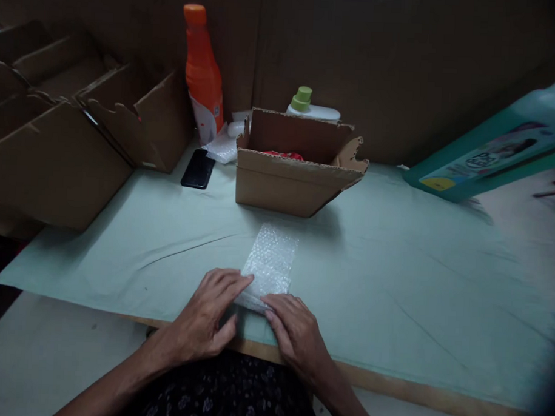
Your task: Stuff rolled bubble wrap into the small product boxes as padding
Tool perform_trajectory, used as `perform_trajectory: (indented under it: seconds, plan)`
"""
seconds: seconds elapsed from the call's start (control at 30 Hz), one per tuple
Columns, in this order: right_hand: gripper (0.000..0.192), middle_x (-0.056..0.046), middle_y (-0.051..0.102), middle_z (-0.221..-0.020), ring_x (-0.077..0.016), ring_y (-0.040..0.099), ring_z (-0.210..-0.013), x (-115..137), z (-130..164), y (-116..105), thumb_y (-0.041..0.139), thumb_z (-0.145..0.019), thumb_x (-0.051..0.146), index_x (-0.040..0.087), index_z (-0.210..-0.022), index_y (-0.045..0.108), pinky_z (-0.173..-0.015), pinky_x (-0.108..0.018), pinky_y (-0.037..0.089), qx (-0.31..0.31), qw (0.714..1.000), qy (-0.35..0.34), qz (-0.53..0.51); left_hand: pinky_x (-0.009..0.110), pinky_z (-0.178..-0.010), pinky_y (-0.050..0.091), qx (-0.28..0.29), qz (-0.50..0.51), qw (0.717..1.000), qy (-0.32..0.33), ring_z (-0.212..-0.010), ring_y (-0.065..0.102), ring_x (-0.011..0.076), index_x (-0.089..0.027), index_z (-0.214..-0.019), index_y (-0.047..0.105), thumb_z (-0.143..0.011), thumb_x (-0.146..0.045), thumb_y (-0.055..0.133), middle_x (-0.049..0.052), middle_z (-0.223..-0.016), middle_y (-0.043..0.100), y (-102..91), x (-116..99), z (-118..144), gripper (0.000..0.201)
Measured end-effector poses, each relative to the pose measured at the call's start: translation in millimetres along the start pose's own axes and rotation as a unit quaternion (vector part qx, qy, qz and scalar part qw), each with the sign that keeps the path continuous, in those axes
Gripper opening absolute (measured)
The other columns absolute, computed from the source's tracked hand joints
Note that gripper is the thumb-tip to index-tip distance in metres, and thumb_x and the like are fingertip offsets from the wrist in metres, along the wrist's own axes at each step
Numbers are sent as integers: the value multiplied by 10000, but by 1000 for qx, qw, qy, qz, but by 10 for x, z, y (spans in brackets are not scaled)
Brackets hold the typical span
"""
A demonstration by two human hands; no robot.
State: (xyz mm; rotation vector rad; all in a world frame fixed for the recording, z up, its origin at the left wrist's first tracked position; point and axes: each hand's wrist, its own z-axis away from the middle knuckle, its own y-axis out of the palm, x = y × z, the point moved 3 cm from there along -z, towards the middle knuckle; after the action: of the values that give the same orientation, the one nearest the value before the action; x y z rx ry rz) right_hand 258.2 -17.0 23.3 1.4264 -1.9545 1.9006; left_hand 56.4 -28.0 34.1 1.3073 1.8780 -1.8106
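Note:
A strip of clear bubble wrap (pixel 272 256) lies on the pale green cloth, its near end folded over into a thicker edge. At its left side rests my left hand (pixel 205 315), fingers stretched out, the index fingertip touching the wrap and the thumb held apart. My right hand (pixel 296 324) has its fingertips and thumb closed on the right end of the folded edge. Whether anything lies inside the fold cannot be made out.
Beyond the wrap stands an open cardboard box (pixel 282 184) with something red inside. Behind are an orange bottle (pixel 204 72), a phone (pixel 197 169) and a green-capped white bottle (pixel 312 111). Cardboard bins (pixel 56 158) fill the left; a large teal bottle (pixel 489 145) leans at right.

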Motion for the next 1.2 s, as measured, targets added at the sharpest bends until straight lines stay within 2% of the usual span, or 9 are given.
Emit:
perform_trajectory:
  seconds: [0.13, 0.23, 0.37, 0.5, 0.67, 0.8, 0.93, 1.07, 1.2]
  plan:
    - [226, -83, 759, -1100, -214, 709, -991, -69, -61, -163, 545, -992, 227, 200, -1185, 660, -846, -367, 570, -62, 998, 32, 0, 389, -816, 514, -11, -22, 999, -45, -874, 599, 222, -245, -1480, 411, -932, -136, 494, 57, -970, 685, 148, 101, -68, 564]
    - [266, -116, 719, -1165, -251, 664, -1069, -62, 5, -244, 602, -951, 194, 203, -1216, 627, -883, -422, 529, -145, 986, -11, 85, 403, -799, 502, -26, -89, 993, -77, -835, 592, 230, -189, -1452, 429, -926, -172, 527, 61, -913, 670, 259, 221, -185, 535]
    - [289, -119, 705, -1221, -281, 632, -1122, -44, 70, -110, 614, -930, 187, 210, -1217, 642, -906, -460, 499, -64, 988, -47, 136, 448, -852, 500, -49, -127, 988, -70, -954, 596, 262, -203, -1463, 396, -934, -197, 534, 104, -1069, 657, 245, 220, -245, 546]
    - [272, -100, 750, -1127, -254, 669, -1040, -57, 19, -56, 534, -961, 134, 201, -1182, 679, -877, -437, 509, -42, 993, -30, 105, 526, -1030, 434, -49, -91, 995, 14, -1230, 513, 309, -248, -1514, 325, -909, -213, 578, 141, -1349, 563, 148, 68, -145, 657]
    - [270, -62, 775, -1045, -205, 705, -900, -107, -40, -175, 528, -992, 216, 225, -1221, 670, -800, -378, 545, -7, 1000, 7, 11, 453, -920, 498, -41, -27, 998, -31, -1016, 592, 246, -291, -1524, 320, -919, -111, 507, 70, -1096, 672, 116, 61, -59, 657]
    - [320, -142, 710, -1219, -281, 655, -1089, -119, -65, -263, 570, -978, 263, 180, -1283, 620, -896, -455, 506, -97, 987, 2, 128, 413, -809, 511, -66, -71, 992, -83, -860, 590, 236, -210, -1443, 438, -940, -198, 527, 63, -923, 673, 151, 201, -257, 511]
    - [327, -151, 683, -1265, -312, 619, -1127, -115, -165, -147, 575, -956, 247, 185, -1274, 626, -918, -498, 493, -22, 984, -43, 169, 469, -846, 498, -58, -116, 985, -114, -881, 596, 260, -146, -1393, 492, -934, -225, 521, 93, -932, 684, 170, 297, -420, 466]
    - [314, -122, 736, -1171, -276, 660, -1073, -202, -287, -97, 510, -973, 168, 205, -1246, 662, -903, -475, 524, -13, 992, -29, 125, 444, -836, 534, -78, 18, 977, -200, -908, 634, 243, -180, -1448, 432, -935, -347, 550, 106, -1054, 679, 156, 305, -281, 552]
    - [278, -89, 764, -1104, -240, 706, -992, -232, -284, -130, 543, -974, 269, 227, -1209, 687, -862, -411, 572, -48, 996, 64, -37, 391, -862, 568, -80, 232, 931, -270, -1004, 671, 221, -196, -1568, 218, -916, -407, 566, 138, -1212, 639, 245, 264, -95, 768]
